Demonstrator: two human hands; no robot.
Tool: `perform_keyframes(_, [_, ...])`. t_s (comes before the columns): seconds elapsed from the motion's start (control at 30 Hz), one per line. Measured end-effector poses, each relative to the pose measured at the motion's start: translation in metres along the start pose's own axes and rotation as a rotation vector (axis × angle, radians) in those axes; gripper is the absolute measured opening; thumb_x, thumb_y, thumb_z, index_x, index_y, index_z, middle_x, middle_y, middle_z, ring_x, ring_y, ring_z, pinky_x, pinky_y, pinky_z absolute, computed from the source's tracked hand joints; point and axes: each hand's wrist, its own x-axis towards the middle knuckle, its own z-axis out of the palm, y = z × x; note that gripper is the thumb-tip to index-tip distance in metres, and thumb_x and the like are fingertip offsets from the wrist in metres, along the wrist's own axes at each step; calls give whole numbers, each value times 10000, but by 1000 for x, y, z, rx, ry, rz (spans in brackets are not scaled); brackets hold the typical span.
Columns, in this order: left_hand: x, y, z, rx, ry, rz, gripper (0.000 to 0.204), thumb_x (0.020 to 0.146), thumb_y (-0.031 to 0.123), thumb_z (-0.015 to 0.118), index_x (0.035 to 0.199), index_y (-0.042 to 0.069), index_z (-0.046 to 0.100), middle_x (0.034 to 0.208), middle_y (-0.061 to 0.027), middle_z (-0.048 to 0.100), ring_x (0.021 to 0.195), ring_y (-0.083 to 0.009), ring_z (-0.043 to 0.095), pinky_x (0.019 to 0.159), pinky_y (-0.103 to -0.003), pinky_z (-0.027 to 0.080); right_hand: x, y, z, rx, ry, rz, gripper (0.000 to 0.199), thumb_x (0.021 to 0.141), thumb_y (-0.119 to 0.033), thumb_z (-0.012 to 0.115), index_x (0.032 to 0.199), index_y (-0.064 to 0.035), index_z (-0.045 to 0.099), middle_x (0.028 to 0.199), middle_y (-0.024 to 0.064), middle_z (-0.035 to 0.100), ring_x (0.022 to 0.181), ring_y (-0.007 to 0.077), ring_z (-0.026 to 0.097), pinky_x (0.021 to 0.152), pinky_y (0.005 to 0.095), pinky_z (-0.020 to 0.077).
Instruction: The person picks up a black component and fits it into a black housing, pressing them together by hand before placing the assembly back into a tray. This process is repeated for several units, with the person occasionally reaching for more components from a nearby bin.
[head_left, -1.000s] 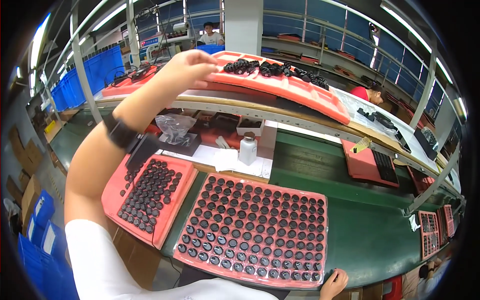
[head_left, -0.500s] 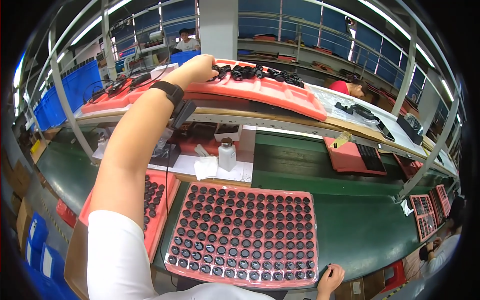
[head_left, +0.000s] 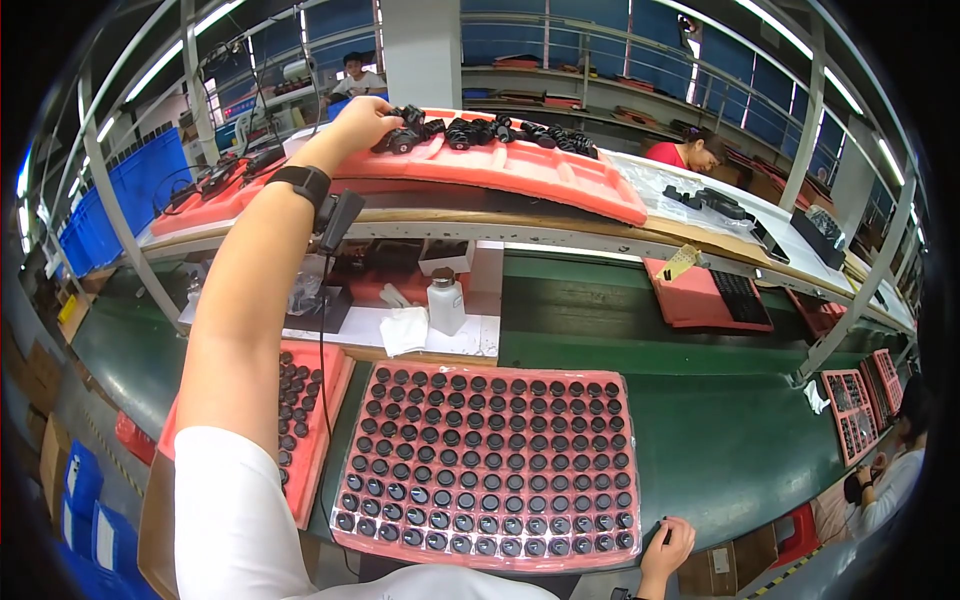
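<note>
- Left hand (head_left: 362, 118) is stretched way up to the raised shelf, fingers curled down over the near end of a heap of black parts (head_left: 480, 132). It looks closed around a few of them, though the grip itself is hidden under the knuckles.
- Those parts sit in a long red tray (head_left: 520, 170) on the upper wooden shelf, well above and behind the bench.
- Right hand (head_left: 668, 545) is down at the bottom edge, fingers loosely curled against the front right corner of the big pink tray (head_left: 490, 465). It isn't holding anything loose, as far as I can see.
- That pink tray is packed with rows of small round black caps; a second red tray (head_left: 308, 425) of the same caps sits just to its left, half under the raised forearm.
- What could go sideways, in my opinion: the heap looks tangled, so pulling a handful could drag extras off the shelf tray's lip and onto the green belt (head_left: 700, 400).
- There's also a black wrist strap (head_left: 300, 182) with a cord dangling off that arm. It hangs near the white bottle (head_left: 446, 300) and could snag or tip it on the way back down.
</note>
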Motion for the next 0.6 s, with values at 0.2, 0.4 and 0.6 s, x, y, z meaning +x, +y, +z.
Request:
perform_keyframes(0.2, [-6,-11,-1,-392,170,-171,307,857,229,677,981,-52,668,821,-84,664,718,-150,598,628,-306,483,1,-2,-1,5,2,-1,48,838,-84,536,812,-52,562,924,99,614,903,297,539,818,397,403])
perform_keyframes(0.4, [-6,-21,-12,-549,205,-283,296,878,230,654,1008,-36,663,862,-84,648,775,-165,599,635,-311,490,0,-1,1,16,7,1,44,835,-77,538,810,-51,562,927,99,616,908,295,540,819,399,404])
perform_keyframes(0.6, [-19,-6,-18,-858,202,-339,253,928,255,597,1015,18,595,907,-54,597,817,-172,598,728,-312,523,-1,-1,0,17,4,1,48,832,-75,538,802,-47,562,929,99,617,913,296,540,824,401,406])
